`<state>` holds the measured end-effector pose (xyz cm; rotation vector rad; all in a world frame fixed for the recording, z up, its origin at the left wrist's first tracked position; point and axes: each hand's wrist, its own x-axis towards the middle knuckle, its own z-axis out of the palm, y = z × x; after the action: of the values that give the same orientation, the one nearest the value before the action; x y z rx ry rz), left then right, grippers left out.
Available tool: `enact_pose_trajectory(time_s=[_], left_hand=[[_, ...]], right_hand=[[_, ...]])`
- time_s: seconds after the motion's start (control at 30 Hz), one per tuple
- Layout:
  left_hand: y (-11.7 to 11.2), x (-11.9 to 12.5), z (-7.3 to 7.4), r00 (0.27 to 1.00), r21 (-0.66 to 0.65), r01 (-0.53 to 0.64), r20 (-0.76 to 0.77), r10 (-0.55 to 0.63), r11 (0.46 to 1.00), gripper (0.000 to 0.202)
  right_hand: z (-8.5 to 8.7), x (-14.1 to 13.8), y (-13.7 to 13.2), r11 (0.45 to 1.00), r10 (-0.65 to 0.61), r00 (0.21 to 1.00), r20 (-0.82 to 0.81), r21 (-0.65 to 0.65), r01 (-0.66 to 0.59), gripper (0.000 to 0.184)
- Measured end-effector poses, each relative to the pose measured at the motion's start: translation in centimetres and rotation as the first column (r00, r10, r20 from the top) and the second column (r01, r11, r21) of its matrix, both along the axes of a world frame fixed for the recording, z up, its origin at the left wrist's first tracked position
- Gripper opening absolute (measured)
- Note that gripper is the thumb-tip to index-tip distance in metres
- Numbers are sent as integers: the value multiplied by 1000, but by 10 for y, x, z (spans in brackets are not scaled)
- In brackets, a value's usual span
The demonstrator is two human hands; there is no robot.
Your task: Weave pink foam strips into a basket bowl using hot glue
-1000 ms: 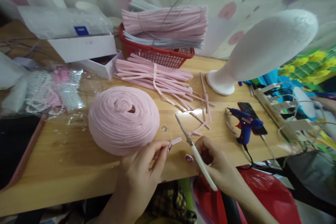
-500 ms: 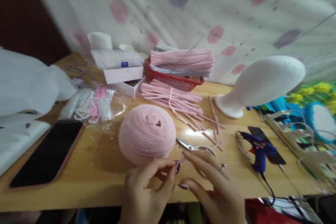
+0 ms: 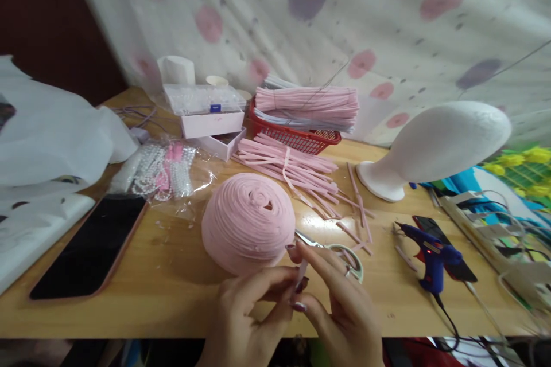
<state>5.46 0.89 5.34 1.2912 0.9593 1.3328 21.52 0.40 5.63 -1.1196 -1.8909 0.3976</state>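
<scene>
In front of the near table edge, my left hand (image 3: 258,312) pinches a short, pale pink strip (image 3: 302,273) between thumb and fingers. The strip looks like a piece of chenille stem and stands upright out of the fingertips. My right hand (image 3: 344,304) closes in from the other side, thumb at the strip's lower end, index finger curled over its top. Just beyond both hands sits a pink dome (image 3: 247,226) covered in coiled rows, with a small gap near its top. Scissors (image 3: 353,264) with pale green handles lie partly hidden behind my right hand.
Pink stems (image 3: 284,166) lie bundled behind the dome, with loose pieces beside them. Behind stands a red basket (image 3: 297,136) of more stems. To the right are a white foam head (image 3: 451,143), a blue glue gun (image 3: 433,255) and a phone; another phone (image 3: 92,246) lies left.
My right hand has moved in toward my left, and its thumb now meets the strip. The strip has turned more upright. The whole view has shifted slightly.
</scene>
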Motion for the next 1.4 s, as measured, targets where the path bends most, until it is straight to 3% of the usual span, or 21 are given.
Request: enact_pose_trajectory(time_s=[0.27,0.5,0.63,0.8,1.0,1.1,1.27,1.4], left_hand=[[5,-10,-1,978,-202,197,110,-178,959,12],[12,-14,2,985,-64,161,-55,-164,985,22],[13,-17,1,964,-46,235,-113,-239,971,24],[14,-20,1,957,-108,226,-160,-241,968,23],[12,-12,15,942,-313,330,54,-330,891,32],[11,-6,20,941,-394,336,178,-288,855,36],[11,0,16,905,-505,385,369,-211,773,40],[14,-3,15,917,-481,355,346,-198,802,29]], right_hand=[[2,10,8,973,153,988,11,-176,-149,59],[3,12,13,975,191,980,54,-125,-183,50],[3,12,17,983,153,987,-37,-95,-156,48],[-2,10,20,994,87,964,-250,-38,-100,40],[-2,4,24,992,119,940,-320,12,-122,24],[-3,3,25,993,121,948,-294,37,-115,15],[-5,1,26,992,124,980,-153,43,-119,23],[3,-3,27,987,120,993,13,107,-121,33]])
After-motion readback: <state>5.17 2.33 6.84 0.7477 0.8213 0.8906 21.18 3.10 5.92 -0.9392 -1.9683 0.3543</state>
